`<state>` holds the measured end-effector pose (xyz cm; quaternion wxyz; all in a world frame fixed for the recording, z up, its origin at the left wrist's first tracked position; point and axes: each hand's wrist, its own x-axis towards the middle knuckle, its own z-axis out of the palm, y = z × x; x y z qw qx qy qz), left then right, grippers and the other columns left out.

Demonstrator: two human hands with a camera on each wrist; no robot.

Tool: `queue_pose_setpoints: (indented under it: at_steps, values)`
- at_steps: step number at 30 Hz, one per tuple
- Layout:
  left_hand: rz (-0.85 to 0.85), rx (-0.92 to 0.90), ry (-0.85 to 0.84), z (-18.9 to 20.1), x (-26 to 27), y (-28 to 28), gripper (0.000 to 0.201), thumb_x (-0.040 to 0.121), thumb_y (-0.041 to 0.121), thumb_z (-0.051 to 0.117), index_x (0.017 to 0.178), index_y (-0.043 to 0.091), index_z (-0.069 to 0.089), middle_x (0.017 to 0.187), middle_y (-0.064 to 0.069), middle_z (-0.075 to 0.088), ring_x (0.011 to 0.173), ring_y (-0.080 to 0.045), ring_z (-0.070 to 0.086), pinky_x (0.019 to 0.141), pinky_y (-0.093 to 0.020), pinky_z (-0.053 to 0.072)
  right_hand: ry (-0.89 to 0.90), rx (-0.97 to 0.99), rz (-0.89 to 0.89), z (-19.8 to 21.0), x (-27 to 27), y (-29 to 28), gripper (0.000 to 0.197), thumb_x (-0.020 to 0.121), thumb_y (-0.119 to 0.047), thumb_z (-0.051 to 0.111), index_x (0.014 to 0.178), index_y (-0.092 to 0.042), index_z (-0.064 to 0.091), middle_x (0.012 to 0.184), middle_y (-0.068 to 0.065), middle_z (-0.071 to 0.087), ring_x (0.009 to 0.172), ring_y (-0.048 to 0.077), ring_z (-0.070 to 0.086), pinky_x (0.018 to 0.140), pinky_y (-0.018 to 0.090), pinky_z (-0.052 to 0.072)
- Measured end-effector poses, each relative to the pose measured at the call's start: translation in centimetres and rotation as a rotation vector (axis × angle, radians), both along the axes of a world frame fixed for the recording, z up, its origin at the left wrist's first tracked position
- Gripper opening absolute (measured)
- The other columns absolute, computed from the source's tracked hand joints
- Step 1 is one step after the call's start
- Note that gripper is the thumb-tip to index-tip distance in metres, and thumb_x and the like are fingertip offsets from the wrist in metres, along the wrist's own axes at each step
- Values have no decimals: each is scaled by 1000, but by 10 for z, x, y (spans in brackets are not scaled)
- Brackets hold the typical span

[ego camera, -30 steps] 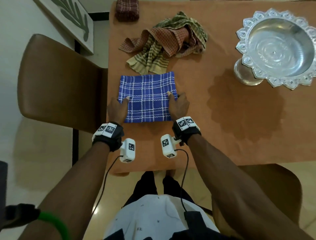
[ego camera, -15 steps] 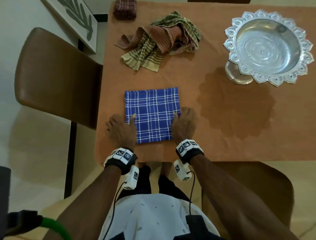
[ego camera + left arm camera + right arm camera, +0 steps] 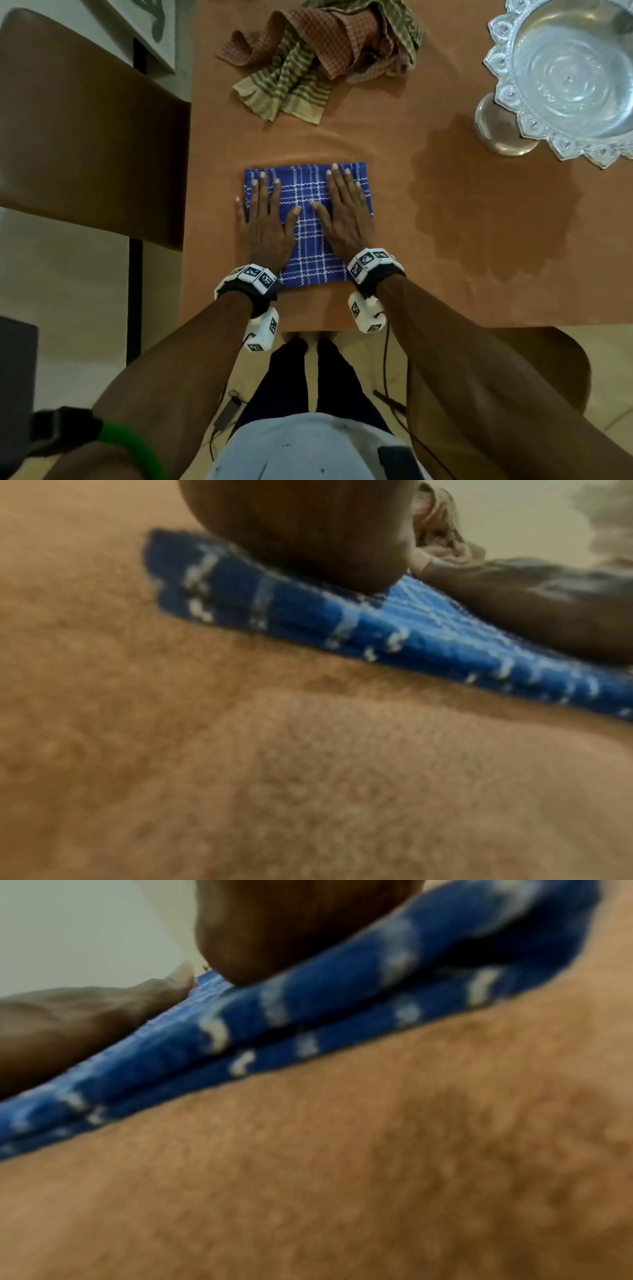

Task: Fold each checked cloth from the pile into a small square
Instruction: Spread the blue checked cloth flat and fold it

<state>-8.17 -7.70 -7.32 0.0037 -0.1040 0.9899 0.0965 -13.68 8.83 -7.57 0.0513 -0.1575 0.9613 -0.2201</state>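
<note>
A blue checked cloth (image 3: pixel 310 246), folded into a square, lies flat on the orange table (image 3: pixel 445 274) near its front edge. My left hand (image 3: pixel 265 212) lies palm down on the cloth's left half, fingers straight and spread. On the right half my right hand (image 3: pixel 344 205) presses flat the same way. Both wrist views show the blue cloth (image 3: pixel 377 631) (image 3: pixel 308 1010) as stacked layers under the heel of each hand. A pile of crumpled checked cloths (image 3: pixel 318 58), brown and olive, sits at the table's far side.
A silver pedestal bowl (image 3: pixel 565 75) with a scalloped rim stands at the far right. A brown chair back (image 3: pixel 92 137) is close to the table's left edge. A dark stain (image 3: pixel 493 205) marks the table right of the cloth.
Both hands moved from the cloth's side edges onto its top and now lie flat with straight fingers. The cloth was drawn closer to the front edge.
</note>
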Motion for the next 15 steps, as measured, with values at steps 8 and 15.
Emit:
queue_pose_setpoints:
  at_steps: [8, 15]
  values:
    - [-20, -37, -59, 2, -2, 1, 65, 104, 50, 12, 159, 15, 8, 167, -10, 2, 154, -23, 2, 123, -53, 8, -27, -106, -50, 11, 47, -48, 55, 107, -30, 28, 156, -6, 17, 165, 8, 7, 153, 22, 2, 125, 42, 4]
    - [-53, -11, -69, 7, -1, -4, 69, 104, 58, 14, 159, 16, 12, 167, -9, 4, 154, -23, 5, 123, -53, 9, -36, -64, -298, 11, 53, 31, 58, 107, -37, 30, 157, -11, 15, 165, 5, 10, 153, 19, 3, 125, 38, 4]
